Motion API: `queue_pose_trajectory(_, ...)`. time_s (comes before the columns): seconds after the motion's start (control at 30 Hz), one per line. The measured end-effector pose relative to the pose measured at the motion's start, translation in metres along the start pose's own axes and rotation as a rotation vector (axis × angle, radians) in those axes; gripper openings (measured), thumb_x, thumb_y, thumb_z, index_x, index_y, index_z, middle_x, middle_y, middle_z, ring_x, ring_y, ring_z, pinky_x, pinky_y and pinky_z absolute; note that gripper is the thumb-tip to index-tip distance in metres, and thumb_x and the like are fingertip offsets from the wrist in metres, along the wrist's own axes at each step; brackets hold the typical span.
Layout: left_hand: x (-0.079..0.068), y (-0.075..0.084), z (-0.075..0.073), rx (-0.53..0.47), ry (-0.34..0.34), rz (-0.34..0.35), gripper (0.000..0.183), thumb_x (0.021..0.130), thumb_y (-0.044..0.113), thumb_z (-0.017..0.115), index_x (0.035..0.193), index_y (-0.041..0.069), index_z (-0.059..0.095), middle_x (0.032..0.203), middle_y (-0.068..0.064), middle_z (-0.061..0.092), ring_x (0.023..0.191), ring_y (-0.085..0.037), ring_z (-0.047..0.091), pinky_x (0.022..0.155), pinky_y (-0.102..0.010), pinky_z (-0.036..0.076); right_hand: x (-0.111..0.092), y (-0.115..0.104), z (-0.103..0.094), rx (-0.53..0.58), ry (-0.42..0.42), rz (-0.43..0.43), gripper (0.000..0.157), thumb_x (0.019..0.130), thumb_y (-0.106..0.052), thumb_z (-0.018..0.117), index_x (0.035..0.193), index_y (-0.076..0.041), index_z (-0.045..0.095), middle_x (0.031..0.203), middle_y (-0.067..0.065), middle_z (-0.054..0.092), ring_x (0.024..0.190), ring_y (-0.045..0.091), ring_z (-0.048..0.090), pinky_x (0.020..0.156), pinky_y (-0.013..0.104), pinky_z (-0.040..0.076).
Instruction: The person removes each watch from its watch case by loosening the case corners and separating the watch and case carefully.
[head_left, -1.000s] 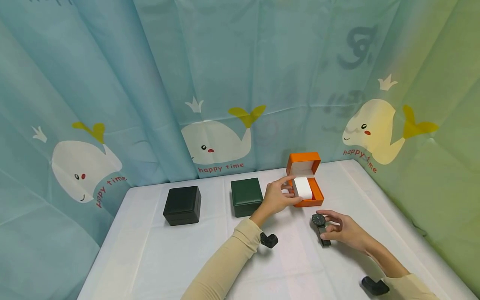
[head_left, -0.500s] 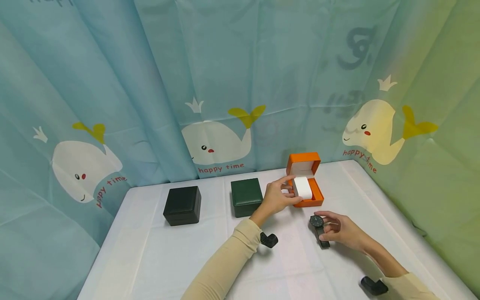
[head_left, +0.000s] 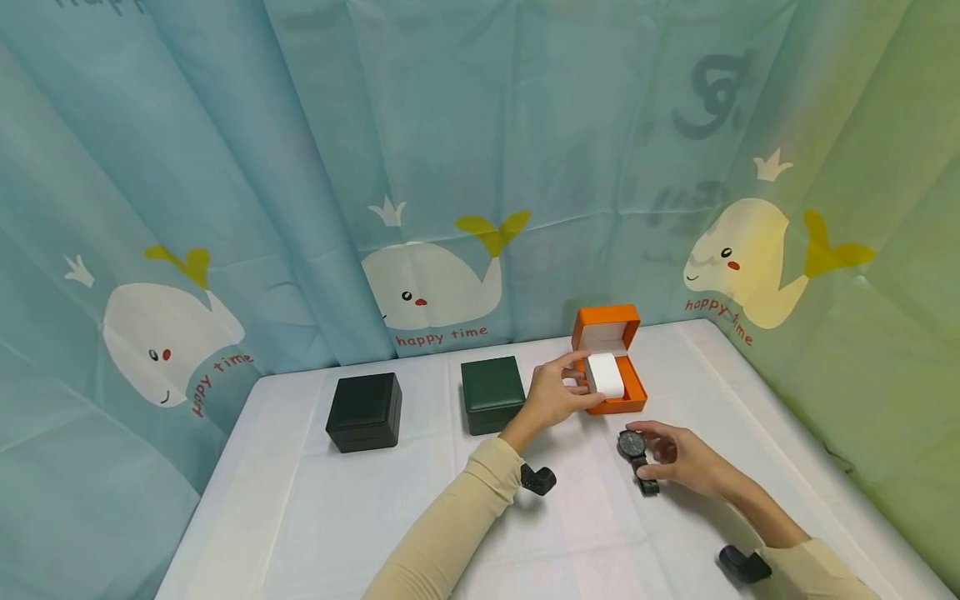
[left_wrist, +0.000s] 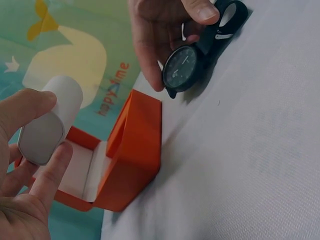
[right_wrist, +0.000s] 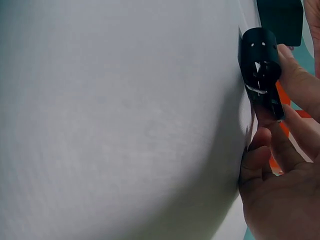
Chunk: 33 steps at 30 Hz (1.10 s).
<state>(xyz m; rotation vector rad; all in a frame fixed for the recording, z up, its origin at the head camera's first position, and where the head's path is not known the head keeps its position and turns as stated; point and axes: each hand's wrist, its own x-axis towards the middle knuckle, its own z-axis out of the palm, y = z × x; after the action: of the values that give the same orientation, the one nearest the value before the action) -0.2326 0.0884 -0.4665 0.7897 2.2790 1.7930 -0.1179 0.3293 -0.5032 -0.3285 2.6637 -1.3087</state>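
My left hand (head_left: 553, 393) pinches a white watch cushion (head_left: 605, 375) between thumb and fingers, over the orange watch box (head_left: 633, 386). In the left wrist view the cushion (left_wrist: 42, 136) is seen end-on, clear of the box (left_wrist: 131, 172), whose lid stands raised. A black wristwatch (head_left: 632, 444) lies on the table in front of the box, its strap looped. My right hand (head_left: 690, 460) grips it, with the thumb on the strap and the index finger by the dial. Seen from the right wrist, the strap's dark clasp end (right_wrist: 260, 55) faces the camera beside the thumb.
A dark green box (head_left: 492, 393) stands shut left of the orange one, near my left wrist. Farther left is a black box (head_left: 364, 412), also shut. A white cloth covers the table (head_left: 360, 517). Whale-print curtains (head_left: 585, 167) hang behind and at the sides.
The right hand and the wristwatch have shifted slightly left across the table, and the watch has turned a little. The left hand and the cushion have stayed in place.
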Motion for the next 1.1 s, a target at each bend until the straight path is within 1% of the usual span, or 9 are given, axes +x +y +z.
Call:
queue_pose_trajectory(0.03,0.000,0.000,0.000,0.000,-0.001,0.000,0.070,0.080,0.011,0.089,0.143,0.010,0.060,0.117,-0.018,0.066,0.093,-0.025,0.076,0.076,-0.022,0.059,0.000,0.000,0.000,-0.012,-0.002,-0.001,0.069,0.082,-0.024,0.088,0.141,-0.003,0.058,0.112,0.010,0.064,0.083,0.015,0.052,0.068,0.025,0.046)
queue_pose_trajectory(0.1,0.000,0.000,0.000,0.000,-0.001,-0.002,0.069,0.080,0.011,0.089,0.143,0.011,0.060,0.116,-0.017,0.066,0.093,-0.026,0.076,0.076,-0.022,0.059,0.001,-0.001,-0.001,-0.023,-0.009,-0.001,0.069,0.082,-0.024,0.088,0.141,-0.003,0.058,0.115,0.009,0.063,0.083,0.016,0.051,0.067,0.026,0.044)
queue_pose_trajectory(0.2,0.000,0.000,0.000,-0.002,-0.001,-0.005,0.069,0.080,0.010,0.089,0.143,0.012,0.060,0.116,-0.017,0.066,0.095,-0.029,0.076,0.076,-0.022,0.059,0.001,-0.002,-0.002,-0.035,-0.022,0.007,0.069,0.082,-0.024,0.088,0.141,-0.003,0.058,0.109,0.008,0.057,0.083,0.018,0.047,0.065,0.027,0.041)
queue_pose_trajectory(0.37,0.000,-0.001,0.000,-0.005,-0.003,0.000,0.069,0.080,0.009,0.089,0.143,0.012,0.060,0.113,-0.015,0.067,0.096,-0.032,0.075,0.076,-0.022,0.059,0.001,-0.003,-0.006,-0.055,-0.046,0.005,0.068,0.083,-0.025,0.087,0.141,-0.003,0.059,0.108,0.009,0.053,0.084,0.018,0.046,0.065,0.028,0.039)
queue_pose_trajectory(0.53,0.000,-0.001,0.000,0.011,0.000,0.000,0.070,0.081,0.009,0.089,0.144,0.011,0.060,0.113,-0.014,0.067,0.095,-0.030,0.075,0.076,-0.022,0.059,0.002,-0.005,-0.009,-0.071,-0.066,0.033,0.068,0.083,-0.026,0.087,0.142,-0.004,0.059,0.108,0.009,0.051,0.088,0.021,0.045,0.067,0.028,0.038)
queue_pose_trajectory(0.63,0.000,-0.001,0.000,0.011,0.000,0.001,0.070,0.081,0.009,0.089,0.144,0.011,0.060,0.113,-0.016,0.067,0.095,-0.030,0.075,0.076,-0.022,0.059,0.003,-0.006,-0.010,-0.075,-0.076,0.051,0.068,0.083,-0.026,0.087,0.142,-0.004,0.059,0.109,0.010,0.052,0.090,0.023,0.045,0.069,0.029,0.039)
queue_pose_trajectory(0.83,0.000,-0.001,0.001,-0.007,-0.011,-0.001,0.070,0.080,0.009,0.089,0.144,0.011,0.060,0.114,-0.017,0.067,0.098,-0.036,0.074,0.076,-0.022,0.059,0.003,-0.008,-0.011,-0.075,-0.090,0.077,0.068,0.083,-0.027,0.087,0.142,-0.005,0.060,0.108,0.010,0.052,0.091,0.024,0.046,0.070,0.030,0.039)
queue_pose_trajectory(1.1,0.001,0.000,0.002,-0.011,-0.014,0.008,0.070,0.080,0.009,0.089,0.144,0.011,0.060,0.118,-0.018,0.066,0.097,-0.032,0.075,0.076,-0.022,0.059,0.003,-0.007,-0.012,-0.077,-0.094,0.068,0.068,0.084,-0.027,0.087,0.142,-0.004,0.060,0.107,0.009,0.052,0.090,0.023,0.046,0.069,0.029,0.039)
